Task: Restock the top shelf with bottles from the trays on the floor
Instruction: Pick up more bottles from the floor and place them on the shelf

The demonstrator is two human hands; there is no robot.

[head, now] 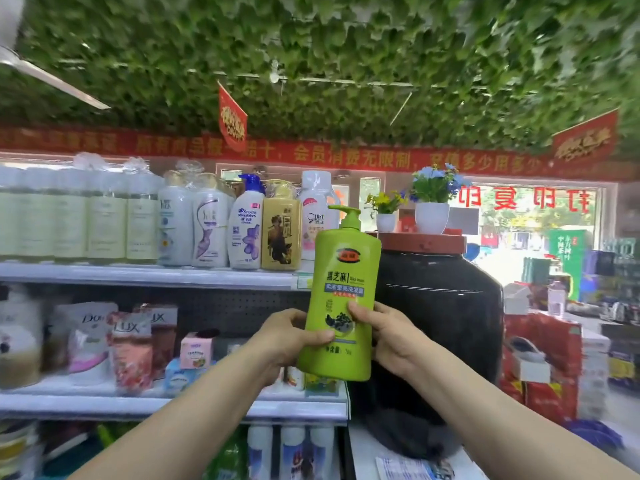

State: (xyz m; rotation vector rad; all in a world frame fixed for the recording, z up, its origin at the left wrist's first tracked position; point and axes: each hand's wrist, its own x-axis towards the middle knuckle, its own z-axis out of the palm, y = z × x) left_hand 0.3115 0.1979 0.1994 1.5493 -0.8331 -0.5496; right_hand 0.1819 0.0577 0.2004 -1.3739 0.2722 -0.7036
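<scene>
Standing nearly upright, the tall lime-green plastic pump bottle [341, 299] has its long axis vertical with a slight lean to the right, its curved pump spout pointing right at the top and its printed label facing the camera. Two hands hold it in the air, in front of the right end of the white metal top shelf [149, 273] and beside a large glossy black rounded jar [443, 306]. The left hand [289, 337] grips the lower left side of the bottle, thumb curled across the front near the base. The right hand [384, 336] grips the lower right side, thumb pressed on the label and fingers wrapped behind.

On the top shelf a row of smooth plastic bottles stands upright. At its right end four are plainly told apart: a white bottle with a purple swirl [209, 220], a white bottle with a blue pump [246, 225], a squarish gold bottle [280, 230] and a white bottle with pink print [315, 213]. Left of them the bottles are pale and blurred, so no count is possible. The jar carries a flat red lid [420, 242] with two small white pots of flowers, the smaller pot [385, 221] left of the larger pot [432, 216]. Soft refill pouches [131, 348] crowd the shelf below.
</scene>
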